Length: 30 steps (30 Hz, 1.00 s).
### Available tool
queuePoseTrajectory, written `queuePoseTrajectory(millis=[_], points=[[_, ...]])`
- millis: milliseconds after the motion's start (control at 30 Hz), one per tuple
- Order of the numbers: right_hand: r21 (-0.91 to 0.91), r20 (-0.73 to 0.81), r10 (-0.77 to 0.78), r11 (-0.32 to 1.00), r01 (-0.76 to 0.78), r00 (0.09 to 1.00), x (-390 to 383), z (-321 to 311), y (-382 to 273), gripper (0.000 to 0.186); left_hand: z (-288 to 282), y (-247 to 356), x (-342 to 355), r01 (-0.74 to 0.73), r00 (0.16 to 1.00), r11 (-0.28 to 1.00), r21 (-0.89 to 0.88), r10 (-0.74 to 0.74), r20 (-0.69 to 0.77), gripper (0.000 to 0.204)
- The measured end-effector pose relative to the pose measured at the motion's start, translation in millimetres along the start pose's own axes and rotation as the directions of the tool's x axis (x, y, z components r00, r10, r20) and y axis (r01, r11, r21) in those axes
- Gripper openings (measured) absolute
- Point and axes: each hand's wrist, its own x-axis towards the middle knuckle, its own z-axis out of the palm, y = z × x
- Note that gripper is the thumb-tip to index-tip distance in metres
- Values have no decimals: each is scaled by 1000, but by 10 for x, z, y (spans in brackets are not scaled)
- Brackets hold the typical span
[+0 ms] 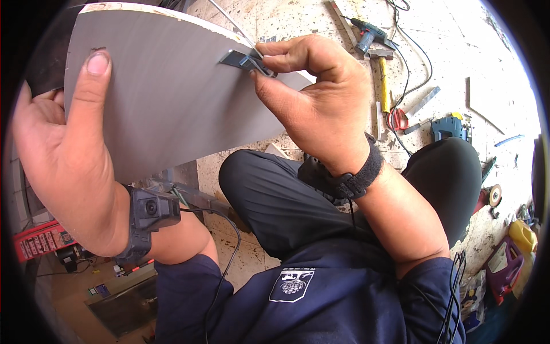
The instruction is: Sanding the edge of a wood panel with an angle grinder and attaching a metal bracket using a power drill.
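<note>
The right hand (321, 109) has its thumb and forefinger closed in a pinch on a small dark metal clip (247, 60), which sits on the upper edge of a grey board (172, 97). A thin wire (232, 23) runs up from the pinch point; whether it is attached to the clip cannot be determined from this view. The left hand (63, 155) grips the board's left edge, thumb laid flat and extended across the grey face, remaining fingers wrapped behind it. The board is held tilted above the person's folded knees. Each wrist carries a black strap; the left strap holds a small camera unit (152, 209) with a cable. On the tiled floor (298, 17) beyond the right hand lie a yellow-handled hammer (382, 74), a cordless drill (369, 31), red-handled pliers (398, 119) and a blue power tool (450, 127).
</note>
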Motion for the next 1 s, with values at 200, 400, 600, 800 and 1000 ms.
queuePoseTrajectory(millis=[200, 400, 600, 800, 1000], points=[[62, -105, -9, 998, 16, 994, 20, 66, 11, 12, -17, -27, 13, -56, 998, 998, 8, 56, 23, 59], [44, -96, -45, 998, 49, 994, 34, 58, 25, 11, 35, 68, 24, -61, 998, 997, 38, 61, 4, 60], [-142, 34, 37, 989, -32, 999, -45, -82, 103, 12, -20, -46, -9, 28, 1000, 1000, -14, -29, -11, 47], [-144, -9, 193, 971, -192, 981, -241, -159, 508, 9, -92, -140, 54, -9, 999, 985, 170, 16, -39, 21], [-146, -6, 298, 944, -295, 955, -359, -214, 716, 10, -107, -265, 165, 31, 992, 983, 181, -8, -128, 112]])
